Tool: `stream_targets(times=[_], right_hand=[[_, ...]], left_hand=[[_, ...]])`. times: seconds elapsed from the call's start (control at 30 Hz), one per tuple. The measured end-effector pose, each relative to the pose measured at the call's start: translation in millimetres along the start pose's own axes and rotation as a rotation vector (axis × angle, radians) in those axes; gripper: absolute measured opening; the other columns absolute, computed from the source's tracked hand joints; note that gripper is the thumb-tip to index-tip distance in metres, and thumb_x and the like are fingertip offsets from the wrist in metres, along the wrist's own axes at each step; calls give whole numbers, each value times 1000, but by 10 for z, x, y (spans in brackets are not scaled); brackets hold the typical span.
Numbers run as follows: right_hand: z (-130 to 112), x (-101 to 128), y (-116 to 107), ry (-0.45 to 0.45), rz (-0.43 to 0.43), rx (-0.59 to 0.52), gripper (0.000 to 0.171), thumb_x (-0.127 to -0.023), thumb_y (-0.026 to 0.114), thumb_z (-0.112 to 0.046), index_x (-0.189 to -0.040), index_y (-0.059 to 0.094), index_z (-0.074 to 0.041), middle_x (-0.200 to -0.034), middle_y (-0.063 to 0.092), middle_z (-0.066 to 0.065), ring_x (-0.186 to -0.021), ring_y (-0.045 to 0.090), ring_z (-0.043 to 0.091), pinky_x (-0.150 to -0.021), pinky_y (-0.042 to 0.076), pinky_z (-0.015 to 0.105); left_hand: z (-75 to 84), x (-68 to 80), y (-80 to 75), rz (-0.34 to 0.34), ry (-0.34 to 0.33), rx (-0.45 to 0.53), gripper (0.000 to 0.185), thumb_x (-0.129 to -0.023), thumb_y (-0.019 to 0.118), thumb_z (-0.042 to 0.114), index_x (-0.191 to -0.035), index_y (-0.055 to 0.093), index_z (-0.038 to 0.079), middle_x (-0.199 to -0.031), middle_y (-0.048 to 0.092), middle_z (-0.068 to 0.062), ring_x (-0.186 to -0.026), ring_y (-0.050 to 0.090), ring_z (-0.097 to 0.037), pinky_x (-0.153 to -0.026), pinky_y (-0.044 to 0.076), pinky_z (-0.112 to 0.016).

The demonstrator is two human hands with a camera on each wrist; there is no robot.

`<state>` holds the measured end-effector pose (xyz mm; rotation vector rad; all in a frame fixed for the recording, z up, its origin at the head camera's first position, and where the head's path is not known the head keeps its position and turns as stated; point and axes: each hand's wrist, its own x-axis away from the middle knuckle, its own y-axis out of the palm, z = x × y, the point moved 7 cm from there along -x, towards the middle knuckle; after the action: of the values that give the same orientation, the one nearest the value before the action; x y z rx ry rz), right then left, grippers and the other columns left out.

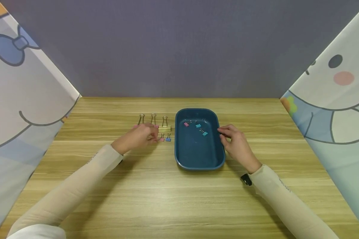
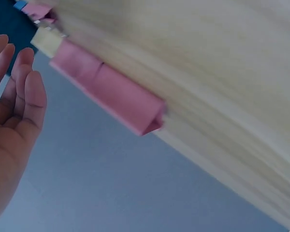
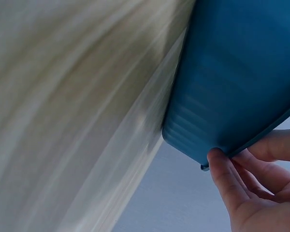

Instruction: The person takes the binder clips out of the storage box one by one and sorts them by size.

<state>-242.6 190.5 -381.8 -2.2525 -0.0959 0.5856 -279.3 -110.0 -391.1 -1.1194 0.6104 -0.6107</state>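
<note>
My left hand (image 1: 142, 135) reaches over a group of binder clips, its fingertips right beside the small pink binder clips (image 1: 161, 139). In the left wrist view, its fingers (image 2: 34, 89) are softly bent and nothing shows between them. A small blue binder clip (image 1: 168, 139) stands to their right. Behind them is a large yellow binder clip (image 1: 165, 128), and large pink binder clips (image 2: 108, 87) are partly covered by the hand. My right hand (image 1: 234, 141) pinches the right rim of a dark blue plastic tray (image 1: 198, 167), thumb against the outer wall.
Inside the tray lie a small pink clip (image 1: 186, 124) and two light-blue clips (image 1: 204, 133). The wooden table (image 1: 155, 202) meets a grey panel (image 1: 179, 49) at the back. Cartoon-printed cloths (image 1: 27, 96) flank both sides.
</note>
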Motion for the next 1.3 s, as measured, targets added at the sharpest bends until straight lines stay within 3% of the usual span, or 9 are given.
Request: stream_targets(times=[0.2,0.57,0.77,1.3], right_hand=[[6,4,-1,4,-7,-9,25,-88,59,6,-113,64,9,-109,59,14,-97,61,28,-77,53,41],[13,12,-4,10,-10,-12,25,-88,60,4,-113,64,9,-110,58,13,-96,62,28,-76,53,39],[4,11,-7,4,-6,-12,25,-88,60,5,-112,64,10,-109,59,14,-96,62,28,-76,53,39],[0,13,3,-10,3,-20,25,-88,60,5,-112,64,10,-109,59,14,-96,62,27,-76,53,37]], left_hand=[[141,-31,-134,43,28,-5,7,-83,70,6,-83,65,11,-83,58,4,-73,55,-12,-61,47,-28],[396,-116,-290,99,59,13,6,-84,69,7,-87,66,12,-87,59,4,-75,54,-13,-62,47,-25],[480,-167,-314,101,63,30,6,-84,68,7,-90,66,9,-89,60,3,-81,58,-18,-69,48,-26],[726,-364,-344,165,153,45,7,-82,71,6,-87,66,8,-86,61,-2,-78,54,-16,-67,46,-26]])
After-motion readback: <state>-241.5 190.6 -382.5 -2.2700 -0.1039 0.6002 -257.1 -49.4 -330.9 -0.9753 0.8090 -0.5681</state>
